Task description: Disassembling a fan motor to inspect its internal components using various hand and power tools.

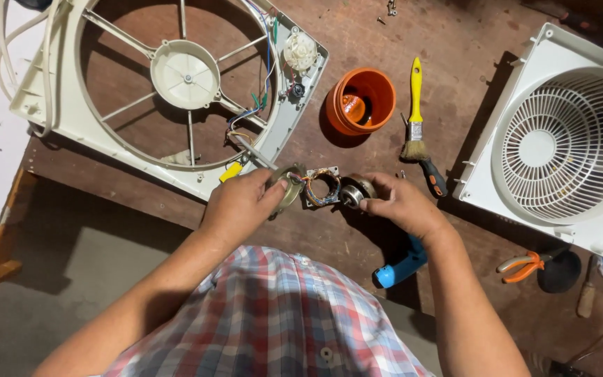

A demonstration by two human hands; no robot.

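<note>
My left hand (pixel 240 202) grips a round metal motor cover (pixel 292 187) near the front edge of the wooden bench. Beside it sits the motor stator (pixel 322 188), a square frame with copper windings and coloured wires. My right hand (pixel 403 204) holds the rotor (pixel 354 191) with its bearing, right next to the stator. A screwdriver with a metal shaft (pixel 254 152) and yellow handle lies just behind my left hand, by the fan frame.
A white fan housing (pixel 57 105) with wires and a switch lies at back left. An orange cup (pixel 361 102), a yellow-handled paintbrush (pixel 415 112), a white fan grille (pixel 567 143), orange pliers (pixel 521 266) and a blue tool (pixel 400 268) surround my hands.
</note>
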